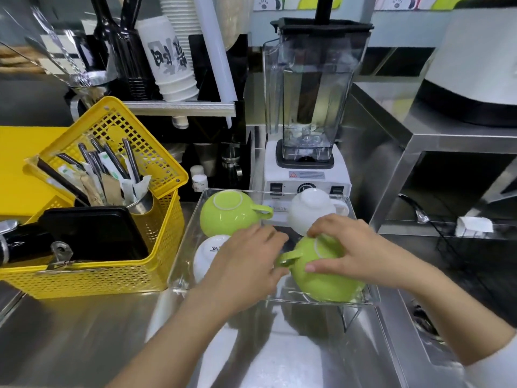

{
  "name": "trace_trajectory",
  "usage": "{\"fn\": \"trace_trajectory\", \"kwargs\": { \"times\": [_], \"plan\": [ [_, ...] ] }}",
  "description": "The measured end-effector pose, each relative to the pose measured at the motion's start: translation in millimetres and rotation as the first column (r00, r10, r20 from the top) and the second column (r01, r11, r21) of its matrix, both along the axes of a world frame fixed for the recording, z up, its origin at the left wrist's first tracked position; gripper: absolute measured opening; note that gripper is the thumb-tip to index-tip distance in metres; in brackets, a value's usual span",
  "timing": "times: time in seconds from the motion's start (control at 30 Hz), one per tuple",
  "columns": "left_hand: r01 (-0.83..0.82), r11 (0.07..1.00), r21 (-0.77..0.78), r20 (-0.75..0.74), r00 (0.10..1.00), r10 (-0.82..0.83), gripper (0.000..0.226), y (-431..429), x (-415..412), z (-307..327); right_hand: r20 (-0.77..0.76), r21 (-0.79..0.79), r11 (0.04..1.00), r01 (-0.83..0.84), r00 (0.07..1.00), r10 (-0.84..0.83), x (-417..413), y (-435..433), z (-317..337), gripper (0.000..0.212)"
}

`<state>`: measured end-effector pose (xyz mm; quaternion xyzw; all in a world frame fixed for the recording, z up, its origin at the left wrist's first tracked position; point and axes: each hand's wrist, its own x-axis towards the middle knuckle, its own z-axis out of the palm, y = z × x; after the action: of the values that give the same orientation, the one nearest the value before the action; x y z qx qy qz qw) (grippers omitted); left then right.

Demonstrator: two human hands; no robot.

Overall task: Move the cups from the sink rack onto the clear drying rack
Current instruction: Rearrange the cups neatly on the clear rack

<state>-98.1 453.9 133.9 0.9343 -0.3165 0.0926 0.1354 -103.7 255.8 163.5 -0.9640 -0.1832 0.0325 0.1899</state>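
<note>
The clear drying rack [183, 249] stands on the steel counter with several cups upside down in it. A green cup [228, 212] sits at its back left and a white cup [310, 208] at its back right. Another white cup [205, 254] at the front left is partly hidden by my left hand [246, 259]. A second green cup [321, 278] lies inverted at the front right, handle pointing left. My right hand [345, 249] grips its base from above. The fingertips of my left hand touch its handle.
A yellow basket [156, 247] with cutlery and a black tray stands left of the rack. Directly behind the rack is a blender [307, 107]. A steel shelf [436, 141] rises at the right. The sink basin [279, 357] lies below the rack's front edge.
</note>
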Motion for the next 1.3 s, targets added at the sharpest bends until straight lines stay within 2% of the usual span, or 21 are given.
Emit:
{"fn": "trace_trajectory", "kwargs": {
  "times": [0.03, 0.1, 0.2, 0.33, 0.4, 0.47, 0.53, 0.67, 0.73, 0.8, 0.93, 0.97, 1.03, 1.07, 1.13, 1.23, 1.3],
  "plan": [
    [-0.022, 0.991, 0.134, 0.04, 0.999, 0.017, 0.035, -8.0, 1.0, -5.1, -0.01, -0.008, 1.0, 0.004, 1.0, -0.004, -2.6, -2.5, -1.4, 0.058],
    [-0.058, 0.966, 0.254, 0.056, 0.997, 0.045, 0.024, -18.3, 3.7, -10.5, -0.014, 0.009, 1.0, 0.015, 1.0, -0.015, -6.8, -5.5, -3.2, 0.058],
    [-0.036, 0.967, 0.251, 0.017, 0.999, 0.033, 0.016, -21.4, 8.5, -11.3, -0.002, 0.029, 0.999, 0.024, 1.0, -0.024, -10.5, -5.9, -4.8, 0.057],
    [-0.012, 0.986, 0.168, -0.063, 0.998, 0.023, 0.011, -17.8, 13.2, -9.2, -0.007, 0.062, 0.997, 0.038, 0.999, -0.038, -12.1, -6.1, -5.8, 0.057],
    [0.005, 0.998, 0.068, -0.147, 0.989, 0.005, 0.008, -18.0, 13.9, -3.4, -0.01, 0.109, 0.992, 0.059, 0.998, -0.058, -12.6, -8.0, -4.4, 0.059],
    [0.002, 0.988, -0.153, -0.261, 0.964, -0.043, 0.008, -18.3, 14.8, 5.7, -0.01, 0.188, 0.979, 0.072, 0.997, -0.071, -11.5, -11.3, -2.1, 0.062],
    [-0.003, 0.936, -0.351, -0.304, 0.946, -0.111, 0.01, -18.8, 15.8, 16.0, -0.015, 0.267, 0.961, 0.074, 0.997, -0.073, -8.3, -14.1, 1.7, 0.066],
    [0.036, 0.872, -0.489, -0.259, 0.948, -0.185, 0.014, -20.4, 19.5, 31.6, -0.103, 0.339, 0.939, 0.06, 0.994, -0.027, -1.2, -14.5, 12.2, 0.072],
    [0.007, 0.837, -0.547, -0.289, 0.937, -0.197, 0.021, -23.8, 22.6, 38.3, -0.171, 0.393, 0.918, 0.045, 0.985, 0.025, 1.1, -11.0, 15.4, 0.063],
    [-0.031, 0.787, -0.616, -0.338, 0.913, -0.228, 0.023, -27.9, 25.4, 45.6, -0.213, 0.538, 0.839, 0.079, 0.976, 0.045, 2.9, -6.8, 15.1, 0.051],
    [-0.204, 0.54, -0.816, -0.468, 0.781, -0.413, 0.025, -30.0, 26.4, 51.9, -0.213, 0.699, 0.691, 0.184, 0.976, -0.045, 4.3, -2.5, 9.2, 0.039],
    [-0.245, 0.511, -0.824, -0.491, 0.759, -0.427, 0.026, -29.3, 25.5, 50.5, -0.232, 0.744, 0.633, 0.211, 0.971, -0.05, 3.7, -1.8, 7.5, 0.038],
    [-0.329, 0.499, -0.801, -0.546, 0.743, -0.387, 0.035, -27.9, 22.3, 45.2, -0.301, 0.845, 0.453, 0.285, 0.953, -0.038, 3.1, -1.7, 4.6, 0.042],
    [-0.357, 0.502, -0.788, -0.568, 0.738, -0.366, 0.037, -28.7, 19.8, 42.1, -0.337, 0.873, 0.367, 0.322, 0.941, -0.023, 3.1, -1.8, 4.0, 0.047],
    [-0.399, 0.488, -0.776, -0.593, 0.724, -0.352, 0.037, -33.9, 10.9, 37.1, -0.402, 0.887, 0.254, 0.386, 0.915, 0.014, 2.1, -1.8, 2.7, 0.064],
    [-0.503, 0.351, -0.79, -0.6, 0.754, -0.269, 0.053, -44.4, 3.3, 30.1, -0.481, 0.867, 0.193, 0.459, 0.872, 0.091, -2.0, 0.2, -2.4, 0.079],
    [-0.565, 0.316, -0.762, -0.64, 0.731, -0.236, 0.063, -47.2, 4.3, 30.4, -0.477, 0.869, 0.194, 0.455, 0.874, 0.088, -5.1, 3.2, -3.1, 0.071]
  ]
}}
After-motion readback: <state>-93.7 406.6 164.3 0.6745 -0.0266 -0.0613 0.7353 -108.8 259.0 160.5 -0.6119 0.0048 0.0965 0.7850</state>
